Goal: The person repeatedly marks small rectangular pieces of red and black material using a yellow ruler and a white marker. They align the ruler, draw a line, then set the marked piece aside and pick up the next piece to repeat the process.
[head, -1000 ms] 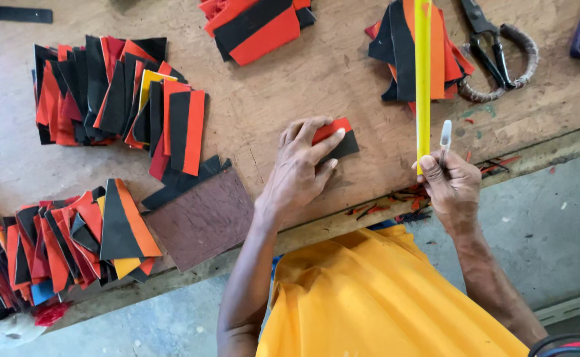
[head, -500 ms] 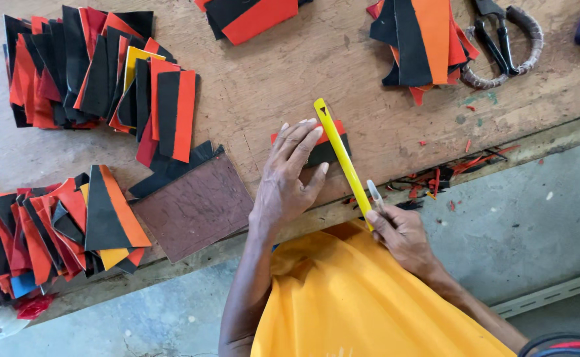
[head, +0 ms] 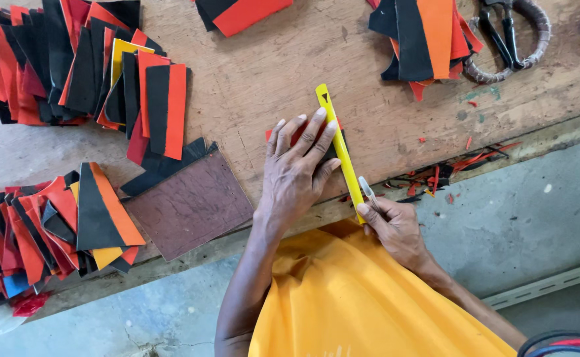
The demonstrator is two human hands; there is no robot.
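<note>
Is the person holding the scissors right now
No, the scissors lie untouched at the table's far corner, while the right hand holds a small blade and the left hand presses the yellow ruler.

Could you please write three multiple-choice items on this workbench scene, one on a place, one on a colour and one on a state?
1. Where do the scissors lie?
A. at the top right of the table
B. under the left hand
C. on the brown square

2. What colour is the ruler?
A. blue
B. yellow
C. white

3. What is the left hand doing?
A. hanging clear of the table
B. holding the scissors
C. pressing flat on a red and black piece beside the ruler

Answers: 1 A, they sit by the top right pile of cut pieces; 2 B, the strip is bright yellow; 3 C, its fingers are spread on the piece, while the right hand holds a thin blade tool at the ruler's near end.
</note>
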